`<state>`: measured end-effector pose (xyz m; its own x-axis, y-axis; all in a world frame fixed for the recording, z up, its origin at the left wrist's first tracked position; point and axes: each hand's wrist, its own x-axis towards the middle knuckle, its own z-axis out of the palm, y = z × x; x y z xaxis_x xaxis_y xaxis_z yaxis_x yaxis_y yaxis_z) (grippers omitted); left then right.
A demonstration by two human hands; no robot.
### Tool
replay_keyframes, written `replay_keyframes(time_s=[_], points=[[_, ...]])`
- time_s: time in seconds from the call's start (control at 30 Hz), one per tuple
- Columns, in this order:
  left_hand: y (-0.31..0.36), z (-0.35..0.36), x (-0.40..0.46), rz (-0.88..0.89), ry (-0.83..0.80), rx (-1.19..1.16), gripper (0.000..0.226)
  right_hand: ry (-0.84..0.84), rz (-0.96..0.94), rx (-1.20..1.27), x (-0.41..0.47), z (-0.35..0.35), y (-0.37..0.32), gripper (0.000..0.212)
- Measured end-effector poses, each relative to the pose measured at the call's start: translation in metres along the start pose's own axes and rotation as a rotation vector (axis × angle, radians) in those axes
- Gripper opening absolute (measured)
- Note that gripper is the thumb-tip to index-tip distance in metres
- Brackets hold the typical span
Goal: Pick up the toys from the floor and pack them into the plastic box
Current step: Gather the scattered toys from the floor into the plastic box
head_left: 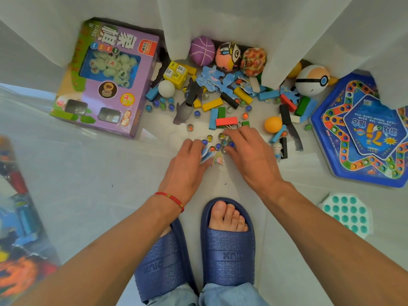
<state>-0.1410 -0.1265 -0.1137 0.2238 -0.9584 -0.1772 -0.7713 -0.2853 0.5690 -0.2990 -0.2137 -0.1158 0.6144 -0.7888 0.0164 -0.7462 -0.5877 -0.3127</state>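
Observation:
Both my hands are down on the floor in front of my feet, either side of a small heap of glass marbles [217, 143] and puzzle pieces [217, 156]. My left hand [187, 161] has its fingers curled over a blue-and-white puzzle piece [204, 153] and pinches it. My right hand [249, 151] curls its fingers and thumb round the marbles, fingertips by a metal binder clip [231, 127]. The clear plastic box [19, 191], with toys inside it, stands at the left edge, partly cut off.
Beyond the hands lie wooden blocks [226, 121], an orange ball [273, 124], soft balls [202, 50] and more marbles under white curtains [220, 18]. A purple chess box [106, 80] lies left, a blue star board game [364, 133] right, a teal bubble pad [346, 214] near right.

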Motion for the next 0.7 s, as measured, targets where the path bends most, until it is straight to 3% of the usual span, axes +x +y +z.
replay_keyframes(time_s=[0.1,0.4,0.7], points=[[0.001,-0.01,0.013,-0.044,0.036,-0.025,0.027,-0.024,-0.051,0.031,0.0,0.001,0.001,0.037],[-0.002,-0.008,0.035,-0.003,-0.06,0.019,0.033,-0.051,-0.016,0.123,-0.005,0.013,0.0,0.025],[0.0,-0.012,0.042,0.064,-0.078,0.105,0.023,-0.078,-0.032,0.094,0.002,0.013,-0.004,0.028]])
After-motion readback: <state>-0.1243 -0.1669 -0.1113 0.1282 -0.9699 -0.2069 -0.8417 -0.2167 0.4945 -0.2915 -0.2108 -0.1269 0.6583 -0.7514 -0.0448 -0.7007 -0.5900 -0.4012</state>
